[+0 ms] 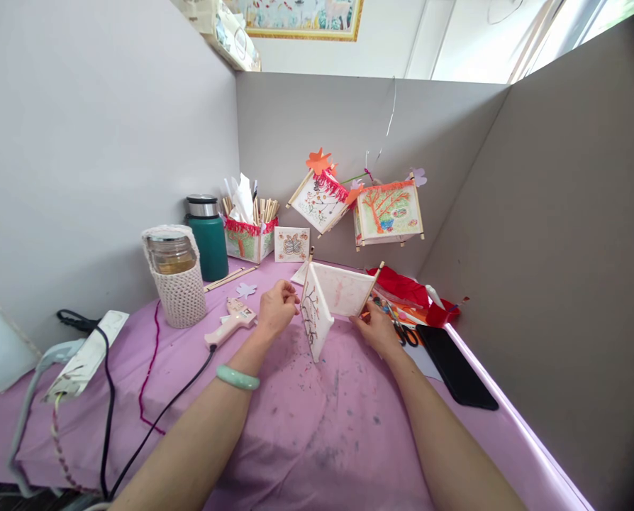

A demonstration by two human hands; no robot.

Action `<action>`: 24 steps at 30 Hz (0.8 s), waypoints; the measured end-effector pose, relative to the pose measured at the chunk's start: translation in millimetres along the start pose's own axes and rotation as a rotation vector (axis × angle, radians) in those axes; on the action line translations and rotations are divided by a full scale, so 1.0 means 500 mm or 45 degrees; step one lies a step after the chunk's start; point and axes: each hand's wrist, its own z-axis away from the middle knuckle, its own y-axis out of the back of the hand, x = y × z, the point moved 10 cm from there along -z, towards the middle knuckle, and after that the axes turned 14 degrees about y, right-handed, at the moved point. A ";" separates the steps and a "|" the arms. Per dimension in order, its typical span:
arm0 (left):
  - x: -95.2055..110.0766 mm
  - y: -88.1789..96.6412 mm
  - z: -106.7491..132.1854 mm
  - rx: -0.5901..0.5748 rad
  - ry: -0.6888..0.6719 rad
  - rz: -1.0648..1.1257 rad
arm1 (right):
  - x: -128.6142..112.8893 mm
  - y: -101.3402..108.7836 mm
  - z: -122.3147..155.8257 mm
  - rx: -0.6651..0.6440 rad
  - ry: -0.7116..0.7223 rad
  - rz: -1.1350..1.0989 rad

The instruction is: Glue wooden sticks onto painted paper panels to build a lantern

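Note:
Two white panels joined at an angle form a partly built paper lantern. It stands upright on the purple cloth, with wooden sticks at its edges. Branches and blossoms are drawn on the left panel's outer face. My right hand is closed on the lower right edge of the right panel, by its stick. Beside the left panel, my left hand has curled, pinched fingers; whatever may be between them is too small to make out. A pale pink hot glue gun lies left of that hand, near a lilac paper flower.
Two decorated lanterns hang at the back. A jar in a knitted cover, a green bottle and a box of sticks stand left. Scissors and a black phone lie right. Cords run from a power strip.

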 end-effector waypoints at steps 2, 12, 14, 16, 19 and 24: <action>0.000 0.002 0.001 0.009 0.015 0.005 | 0.001 0.000 0.000 -0.001 -0.006 0.000; 0.007 0.000 0.006 -0.021 0.026 0.019 | -0.003 0.000 0.000 -0.012 -0.010 -0.005; 0.009 -0.004 0.006 -0.028 0.018 -0.003 | -0.003 0.000 0.000 -0.014 -0.012 -0.004; 0.008 -0.007 0.005 -0.038 0.017 -0.031 | -0.002 0.000 0.000 -0.011 -0.015 -0.007; 0.007 -0.006 0.007 -0.025 0.019 -0.062 | -0.001 0.000 0.000 -0.009 -0.012 -0.017; 0.000 0.008 0.007 0.041 0.084 -0.113 | -0.006 0.004 0.000 -0.011 -0.012 -0.009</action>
